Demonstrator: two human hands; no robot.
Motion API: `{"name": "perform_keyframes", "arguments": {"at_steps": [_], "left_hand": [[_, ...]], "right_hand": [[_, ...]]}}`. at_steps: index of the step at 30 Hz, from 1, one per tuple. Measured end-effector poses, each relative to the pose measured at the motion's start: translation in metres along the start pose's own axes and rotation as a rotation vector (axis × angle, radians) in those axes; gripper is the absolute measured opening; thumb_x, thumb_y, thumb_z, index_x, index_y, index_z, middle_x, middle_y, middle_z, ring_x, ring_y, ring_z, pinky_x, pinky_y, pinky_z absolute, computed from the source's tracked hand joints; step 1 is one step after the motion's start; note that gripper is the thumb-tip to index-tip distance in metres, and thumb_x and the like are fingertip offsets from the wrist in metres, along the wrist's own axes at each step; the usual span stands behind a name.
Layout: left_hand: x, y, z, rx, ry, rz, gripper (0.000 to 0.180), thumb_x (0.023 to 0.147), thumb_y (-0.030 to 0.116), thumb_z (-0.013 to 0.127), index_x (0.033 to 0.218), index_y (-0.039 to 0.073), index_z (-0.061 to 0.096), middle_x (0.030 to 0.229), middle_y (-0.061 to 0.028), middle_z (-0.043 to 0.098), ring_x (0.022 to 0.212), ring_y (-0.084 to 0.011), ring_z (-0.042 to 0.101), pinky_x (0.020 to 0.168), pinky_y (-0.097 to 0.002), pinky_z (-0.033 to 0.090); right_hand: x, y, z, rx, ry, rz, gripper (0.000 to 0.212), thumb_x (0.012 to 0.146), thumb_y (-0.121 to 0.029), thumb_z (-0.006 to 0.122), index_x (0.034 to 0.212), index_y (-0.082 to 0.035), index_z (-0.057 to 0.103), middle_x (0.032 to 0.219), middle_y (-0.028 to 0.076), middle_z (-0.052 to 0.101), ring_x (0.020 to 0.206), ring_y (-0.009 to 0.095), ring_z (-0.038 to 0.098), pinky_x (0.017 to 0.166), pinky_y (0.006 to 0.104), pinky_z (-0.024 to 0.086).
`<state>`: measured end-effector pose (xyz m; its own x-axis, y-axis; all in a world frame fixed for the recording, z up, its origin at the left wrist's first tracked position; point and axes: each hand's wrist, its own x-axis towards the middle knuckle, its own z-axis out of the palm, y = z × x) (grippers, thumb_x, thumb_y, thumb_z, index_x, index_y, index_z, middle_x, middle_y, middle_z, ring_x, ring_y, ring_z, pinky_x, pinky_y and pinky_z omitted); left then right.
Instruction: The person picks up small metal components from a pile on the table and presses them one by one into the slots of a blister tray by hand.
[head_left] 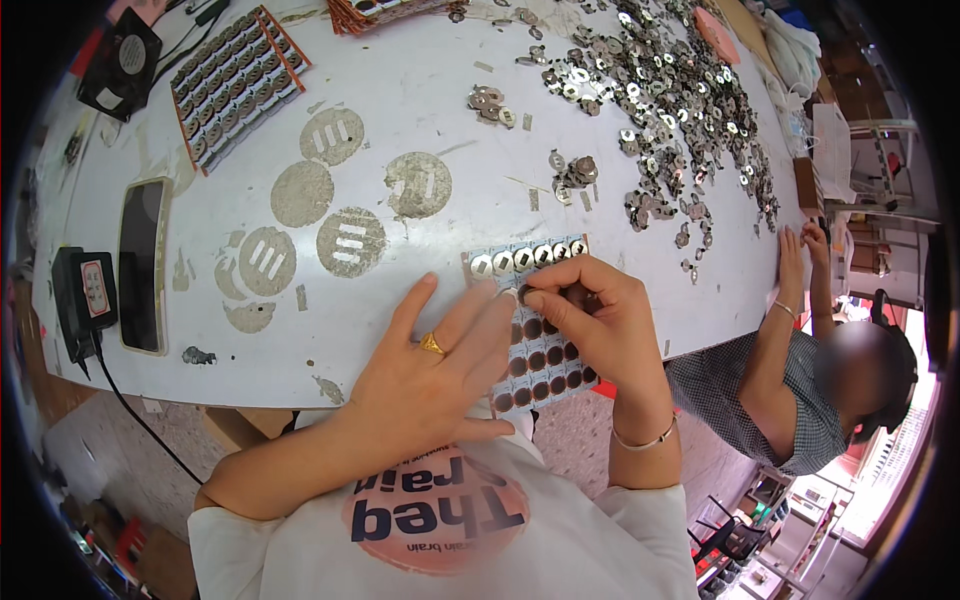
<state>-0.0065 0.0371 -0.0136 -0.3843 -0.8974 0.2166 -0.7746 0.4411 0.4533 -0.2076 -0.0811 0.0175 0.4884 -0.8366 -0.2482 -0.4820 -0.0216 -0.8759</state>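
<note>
A flat sheet (545,370) with rows of round dark spots lies at the table's near edge in front of me. Bright silvery discs (530,260) fill its far row. My right hand (600,315) is over the sheet, thumb and forefinger pinched on a small, dark round piece (524,294). My left hand (430,360), with a gold ring, reaches across the sheet's left side. Its fingers are apart, and some are slightly blurred. No held thing shows in it. The two hands cover much of the sheet's middle rows.
Many loose metal pieces (660,120) spread over the far right, with small clusters (575,172) nearer. Filled sheets (240,85) lie far left. A phone (145,265) and black adapter (85,300) with a cord sit left. Another person (780,380) works at right.
</note>
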Motion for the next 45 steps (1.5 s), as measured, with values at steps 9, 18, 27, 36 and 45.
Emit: {"name": "perform_keyframes", "arguments": {"at_steps": [9, 18, 27, 36, 45], "left_hand": [[0.0, 0.001, 0.0, 0.036, -0.007, 0.017, 0.083, 0.072, 0.066, 0.08, 0.12, -0.001, 0.066, 0.149, -0.0172, 0.058, 0.146, -0.0333, 0.049, 0.121, -0.0658, 0.03], [-0.001, 0.0, -0.002, 0.057, -0.026, 0.035, 0.084, 0.077, 0.066, 0.077, 0.124, -0.002, 0.066, 0.15, -0.0182, 0.058, 0.147, -0.0343, 0.048, 0.12, -0.0662, 0.031], [0.001, 0.002, 0.0, 0.049, -0.014, 0.038, 0.08, 0.078, 0.066, 0.078, 0.121, -0.001, 0.068, 0.149, -0.0186, 0.058, 0.146, -0.0344, 0.049, 0.119, -0.0655, 0.034], [-0.003, -0.002, -0.003, 0.016, 0.028, -0.018, 0.087, 0.068, 0.067, 0.084, 0.12, 0.0, 0.068, 0.149, -0.0152, 0.057, 0.144, -0.0329, 0.05, 0.12, -0.0624, 0.033], [0.0, -0.016, -0.026, -0.087, -0.007, -0.008, 0.084, 0.067, 0.065, 0.085, 0.122, 0.003, 0.069, 0.148, -0.0107, 0.059, 0.141, -0.0303, 0.052, 0.121, -0.06, 0.031]], "right_hand": [[-0.006, 0.005, 0.006, 0.012, 0.046, -0.035, 0.011, 0.094, -0.003, 0.077, 0.105, -0.004, 0.078, 0.086, -0.001, 0.072, 0.062, 0.002, 0.055, 0.056, 0.0219, 0.042], [-0.006, 0.002, 0.001, -0.079, 0.002, -0.056, 0.017, 0.089, -0.002, 0.083, 0.105, -0.003, 0.078, 0.084, -0.004, 0.07, 0.063, -0.001, 0.046, 0.055, 0.0196, 0.035], [-0.011, -0.002, 0.008, -0.254, 0.096, -0.155, 0.012, 0.092, -0.002, 0.077, 0.102, -0.004, 0.071, 0.094, 0.005, 0.061, 0.067, 0.011, 0.061, 0.056, 0.0267, 0.046], [0.037, -0.006, -0.037, -0.424, 0.037, -0.401, 0.024, 0.091, -0.004, 0.075, 0.115, -0.007, 0.071, 0.099, 0.01, 0.066, 0.071, 0.026, 0.065, 0.062, 0.0366, 0.053], [0.092, 0.0, -0.045, -0.745, 0.396, -0.599, 0.032, 0.09, 0.0, 0.067, 0.121, -0.006, 0.072, 0.104, 0.012, 0.072, 0.096, 0.032, 0.063, 0.09, 0.0426, 0.05]]}}
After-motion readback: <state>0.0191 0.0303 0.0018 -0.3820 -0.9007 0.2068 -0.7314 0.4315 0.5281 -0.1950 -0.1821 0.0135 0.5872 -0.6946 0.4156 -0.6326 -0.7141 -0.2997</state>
